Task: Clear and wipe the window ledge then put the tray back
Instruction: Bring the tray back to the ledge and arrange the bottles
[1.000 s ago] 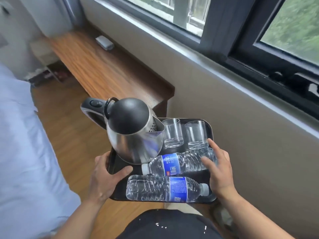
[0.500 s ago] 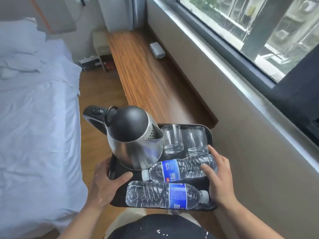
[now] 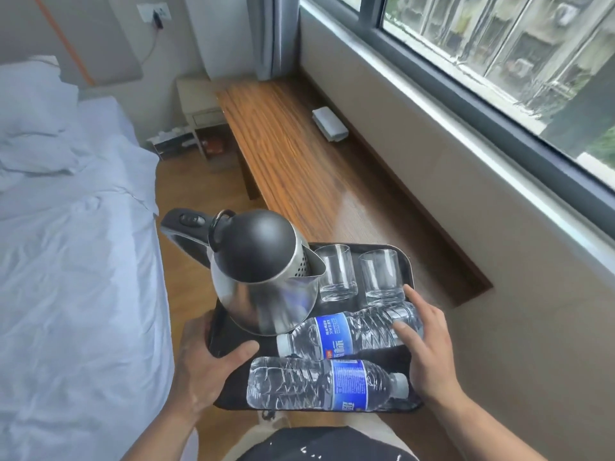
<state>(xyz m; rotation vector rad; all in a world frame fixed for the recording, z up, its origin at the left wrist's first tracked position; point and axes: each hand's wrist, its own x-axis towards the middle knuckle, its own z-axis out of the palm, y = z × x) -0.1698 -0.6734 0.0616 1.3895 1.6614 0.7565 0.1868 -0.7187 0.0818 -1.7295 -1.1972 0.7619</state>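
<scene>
While the tray hangs level, bottles lie crosswise.

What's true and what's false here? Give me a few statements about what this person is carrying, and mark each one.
1. The left hand and the right hand both hold the black tray. True.
2. The two water bottles stand upright. False: both lie on their sides on the tray.
3. Two glasses stand upright beside the kettle. True.
4. The white cloth lies on the tray. False: it lies on the wooden ledge, close to the wall.
</scene>
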